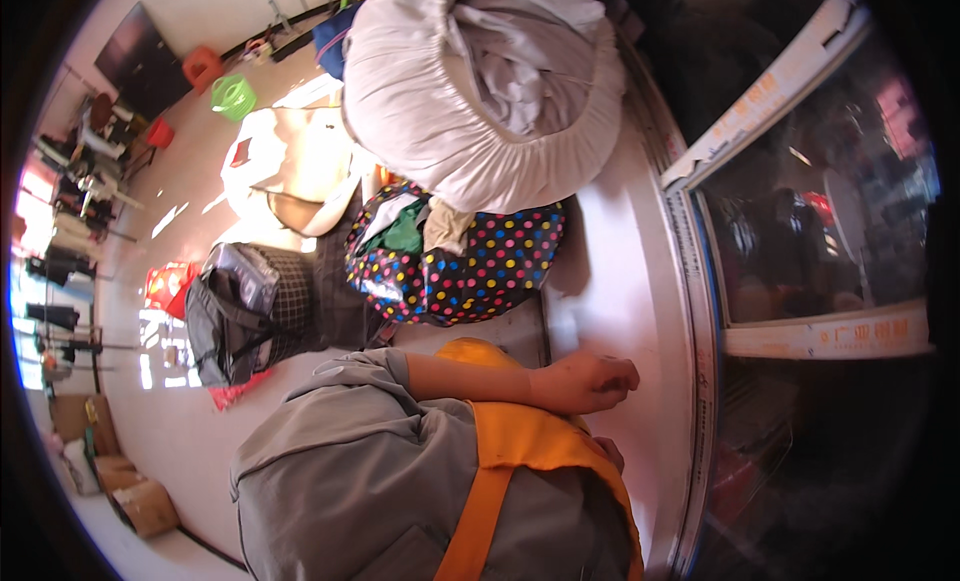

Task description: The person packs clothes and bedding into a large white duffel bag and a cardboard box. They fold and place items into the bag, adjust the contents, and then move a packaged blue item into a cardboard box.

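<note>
My left hand is held out in front of my orange apron, its fingers curled in, and I see nothing in it. Part of my right hand shows past the apron's edge; the rest is hidden. Nearest beyond my left arm is a black bag with coloured polka dots, stuffed with cloth, including green and beige pieces. A large off-white cloth bundle with a gathered, elastic-looking edge overlaps that bag's far side. Neither hand touches the bags.
A framed glass panel stands along the right; its frame bears writing. A grey bag, a sunlit pale bag and a red bag sit on the floor. Farther off are a green basket and cardboard boxes.
</note>
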Demonstrator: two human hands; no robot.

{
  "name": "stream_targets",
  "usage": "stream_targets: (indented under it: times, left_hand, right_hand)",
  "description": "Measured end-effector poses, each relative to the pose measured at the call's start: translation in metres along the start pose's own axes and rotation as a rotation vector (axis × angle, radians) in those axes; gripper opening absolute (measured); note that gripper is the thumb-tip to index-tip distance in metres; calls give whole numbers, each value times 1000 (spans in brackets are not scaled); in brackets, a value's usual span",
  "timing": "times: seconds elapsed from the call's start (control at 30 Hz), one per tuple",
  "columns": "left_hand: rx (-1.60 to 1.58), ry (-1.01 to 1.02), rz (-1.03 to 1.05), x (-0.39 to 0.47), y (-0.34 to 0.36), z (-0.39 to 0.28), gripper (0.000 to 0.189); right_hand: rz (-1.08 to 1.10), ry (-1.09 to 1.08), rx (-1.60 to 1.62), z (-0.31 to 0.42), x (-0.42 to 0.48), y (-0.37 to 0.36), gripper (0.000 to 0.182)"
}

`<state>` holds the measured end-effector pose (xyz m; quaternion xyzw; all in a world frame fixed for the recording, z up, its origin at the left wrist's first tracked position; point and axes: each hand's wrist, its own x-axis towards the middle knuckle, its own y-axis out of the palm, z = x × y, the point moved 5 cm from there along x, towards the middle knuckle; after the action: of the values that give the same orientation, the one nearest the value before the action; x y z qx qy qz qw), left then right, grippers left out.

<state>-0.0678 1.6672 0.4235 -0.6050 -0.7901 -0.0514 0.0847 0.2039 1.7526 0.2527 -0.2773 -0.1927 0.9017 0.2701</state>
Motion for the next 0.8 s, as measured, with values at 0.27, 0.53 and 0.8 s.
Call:
stream_targets:
  times: [0.27, 0.53, 0.8]
  left_hand:
    - [178, -367, -335, -102, -32, 11, 21]
    - [133, -408, -714, -228, -58, -14, 22]
    - [101, -372, -735, -346, -108, -34, 23]
  right_hand:
    - [367, 98, 300, 22, 54, 62, 22]
    - [560, -198, -296, 10, 90, 141, 20]
    - [576, -252, -439, 77, 78, 240, 24]
